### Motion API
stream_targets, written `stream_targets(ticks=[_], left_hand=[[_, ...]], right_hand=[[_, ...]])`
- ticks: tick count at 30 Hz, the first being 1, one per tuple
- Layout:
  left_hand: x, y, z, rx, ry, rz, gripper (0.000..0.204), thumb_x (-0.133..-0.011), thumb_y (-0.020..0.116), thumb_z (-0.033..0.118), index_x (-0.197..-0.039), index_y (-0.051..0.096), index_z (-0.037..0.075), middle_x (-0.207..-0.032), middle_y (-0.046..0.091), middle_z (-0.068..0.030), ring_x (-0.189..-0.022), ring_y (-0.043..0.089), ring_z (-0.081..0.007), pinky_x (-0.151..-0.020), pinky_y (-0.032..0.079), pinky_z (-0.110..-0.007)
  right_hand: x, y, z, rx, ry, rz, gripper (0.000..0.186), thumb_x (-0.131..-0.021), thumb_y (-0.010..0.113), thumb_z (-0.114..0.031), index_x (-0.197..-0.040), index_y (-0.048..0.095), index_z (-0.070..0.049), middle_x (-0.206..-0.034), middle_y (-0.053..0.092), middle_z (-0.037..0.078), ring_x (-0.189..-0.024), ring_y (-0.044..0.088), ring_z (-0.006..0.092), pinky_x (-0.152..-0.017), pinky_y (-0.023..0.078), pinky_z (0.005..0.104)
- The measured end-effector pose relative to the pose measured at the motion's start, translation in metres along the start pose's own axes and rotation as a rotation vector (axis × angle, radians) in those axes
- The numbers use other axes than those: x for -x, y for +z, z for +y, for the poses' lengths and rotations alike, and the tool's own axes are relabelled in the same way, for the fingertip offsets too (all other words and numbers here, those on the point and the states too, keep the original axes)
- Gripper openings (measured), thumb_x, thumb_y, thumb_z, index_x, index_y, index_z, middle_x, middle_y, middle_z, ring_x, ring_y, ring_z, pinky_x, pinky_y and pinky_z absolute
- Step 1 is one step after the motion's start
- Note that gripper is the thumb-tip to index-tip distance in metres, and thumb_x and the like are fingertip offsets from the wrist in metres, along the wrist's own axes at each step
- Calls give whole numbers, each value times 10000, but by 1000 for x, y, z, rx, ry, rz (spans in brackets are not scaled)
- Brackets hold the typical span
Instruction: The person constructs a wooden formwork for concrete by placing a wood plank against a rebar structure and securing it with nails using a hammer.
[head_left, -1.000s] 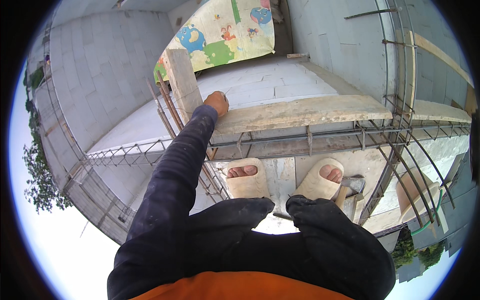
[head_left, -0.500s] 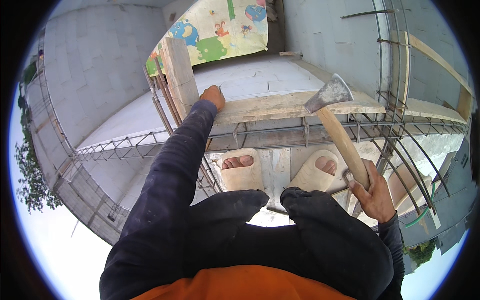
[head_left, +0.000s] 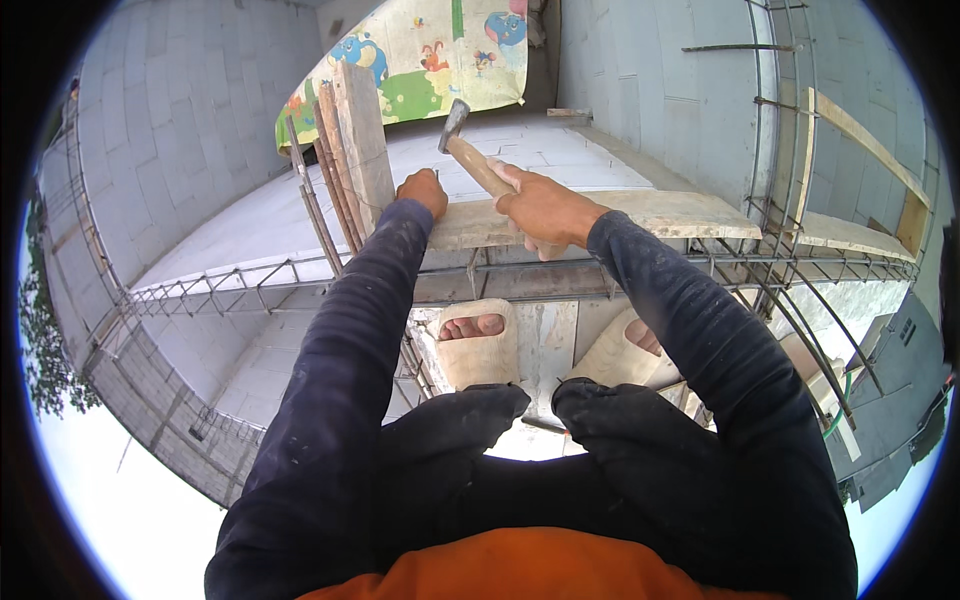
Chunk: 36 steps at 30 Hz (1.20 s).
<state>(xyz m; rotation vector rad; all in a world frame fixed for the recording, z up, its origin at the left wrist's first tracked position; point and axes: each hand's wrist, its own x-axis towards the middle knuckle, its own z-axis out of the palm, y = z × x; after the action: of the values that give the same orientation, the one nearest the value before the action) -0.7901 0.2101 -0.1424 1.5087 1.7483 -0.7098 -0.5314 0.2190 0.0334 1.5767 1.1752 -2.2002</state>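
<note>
My right hand [head_left: 545, 208] grips the wooden handle of a hatchet [head_left: 478, 162], raised over the plank. Its steel head is up and to the left, close above my left hand [head_left: 422, 192]. The fingers of that hand are closed in a pinch at the left end of a horizontal wooden plank [head_left: 640, 212]. A tiny dark tip shows at the fingertips, too small to name. Just left of this hand stands an upright board [head_left: 362, 135], whose lower end is beside the plank.
Steel rebar cages [head_left: 230, 285] run along the wall top, and loose bars [head_left: 815, 330] stick out at right. Thin poles [head_left: 325, 185] stand beside the upright board. My sandalled feet [head_left: 478, 345] rest on a narrow ledge. A patterned sheet [head_left: 430, 60] hangs beyond, above a lower level.
My right hand has swung the hatchet from low on the right up and leftward, bringing its head near my left hand. The left hand keeps its pinch at the plank's end.
</note>
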Motion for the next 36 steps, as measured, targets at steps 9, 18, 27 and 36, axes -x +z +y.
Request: stream_targets(ticks=[9, 18, 27, 36], left_hand=[[5, -8, 0, 9, -23, 5, 279, -969, 639, 209, -1120, 743, 0, -1133, 743, -285, -1119, 714, -432, -995, 554, -485], [6, -13, 7, 2, 21, 26, 259, -927, 650, 164, -1091, 745, -12, -1116, 744, -286, -1098, 718, -438, -987, 558, -480], [9, -13, 6, -4, -6, 6, 273, -935, 651, 177, -1105, 729, -21, -1142, 735, -296, -1110, 712, -443, -993, 556, -491], [9, -16, 5, -35, 20, -31, 303, -951, 637, 191, -1136, 719, -35, -1152, 732, -301, -1119, 710, -440, -1002, 552, -489]], right_hand=[[6, 2, -2, 33, -100, 109, 727, -1033, 452, -242, -1705, 189, -151, -1048, 727, 214, -724, 717, 277, -780, 595, 431], [-6, -6, 8, 238, -76, -4, 682, -1086, 452, -321, -1700, 201, -160, -1085, 723, 289, -855, 736, 393, -878, 573, 468], [-5, 1, 10, 105, -110, 28, 676, -1094, 439, -321, -1705, 193, -168, -917, 707, 198, -709, 713, 296, -812, 582, 442], [-18, 17, 28, 173, -317, 266, 685, -1076, 433, -274, -1703, 190, -141, -932, 714, 198, -674, 710, 274, -757, 586, 435]])
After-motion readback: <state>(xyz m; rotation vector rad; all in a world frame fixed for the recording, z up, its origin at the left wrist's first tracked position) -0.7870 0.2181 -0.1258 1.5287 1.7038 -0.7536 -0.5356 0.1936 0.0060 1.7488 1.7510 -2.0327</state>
